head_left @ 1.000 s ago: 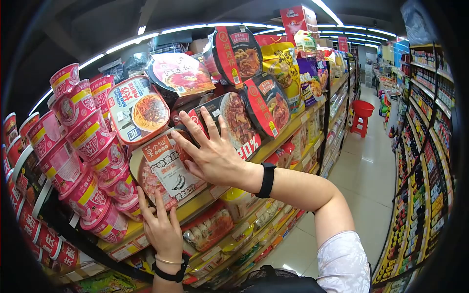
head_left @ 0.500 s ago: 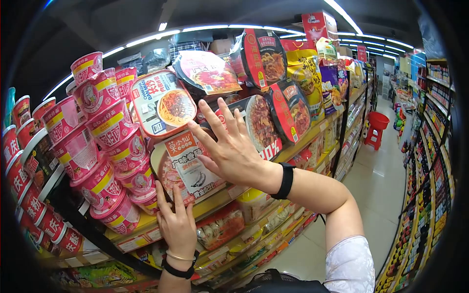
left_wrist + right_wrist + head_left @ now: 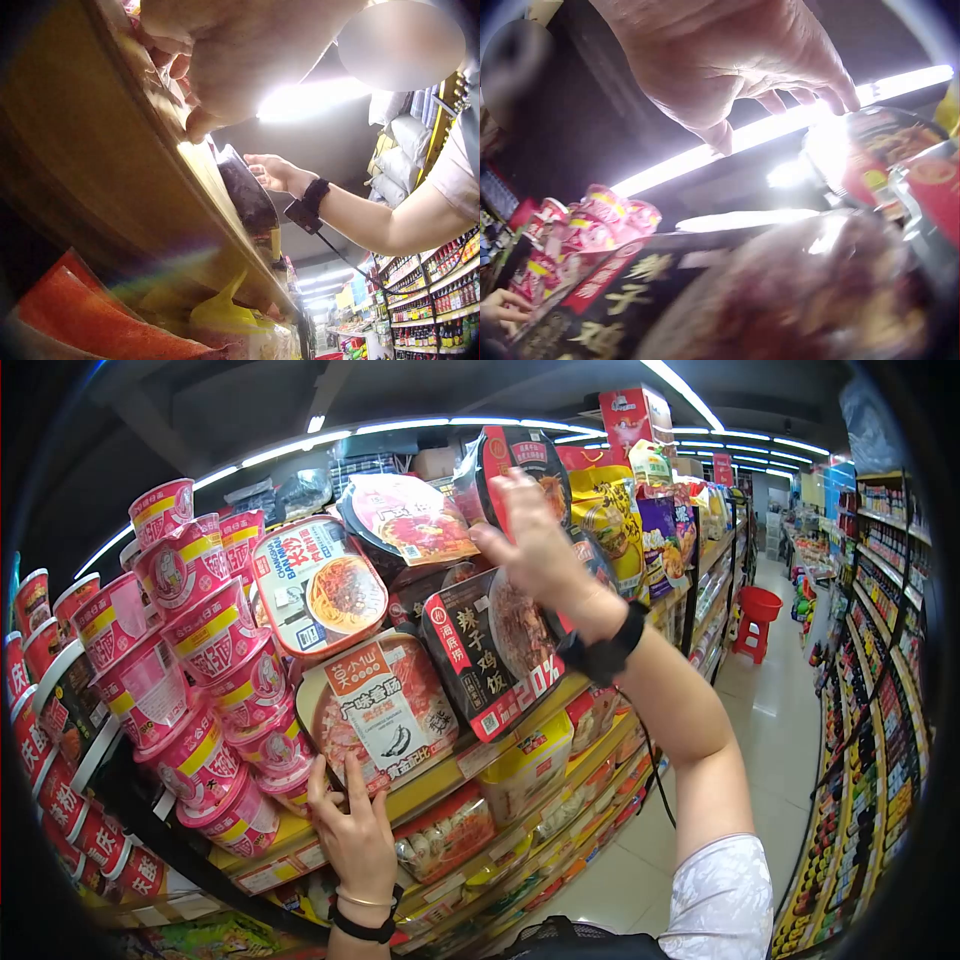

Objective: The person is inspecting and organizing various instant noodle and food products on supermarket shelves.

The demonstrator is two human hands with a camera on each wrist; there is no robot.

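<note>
At the front of the shelf my left hand (image 3: 358, 845) touches the lower front edge of a boxed sausage rice meal (image 3: 375, 710), fingers extended. My right hand (image 3: 540, 550), blurred, is raised over the packs on the right. In the right wrist view that hand (image 3: 735, 67) has loosely bent fingers and a thumb set apart, with nothing between them. Below it leans a black boxed rice meal (image 3: 485, 650) with a meat picture. A round black-and-red meal tub (image 3: 490, 470) stands behind the right hand, and a second such tub is partly hidden by the wrist.
Pink noodle cups (image 3: 205, 645) are stacked at the left. A white noodle box (image 3: 320, 590) and a pink-lidded bowl (image 3: 405, 520) sit above the sausage meal. Yellow bags (image 3: 610, 520) stand farther right. An aisle with a red stool (image 3: 755, 625) runs beyond.
The right hand has lifted off the packs and moved up and right, uncovering the sausage meal and the black rice box. The left hand stays at the sausage meal's lower edge.
</note>
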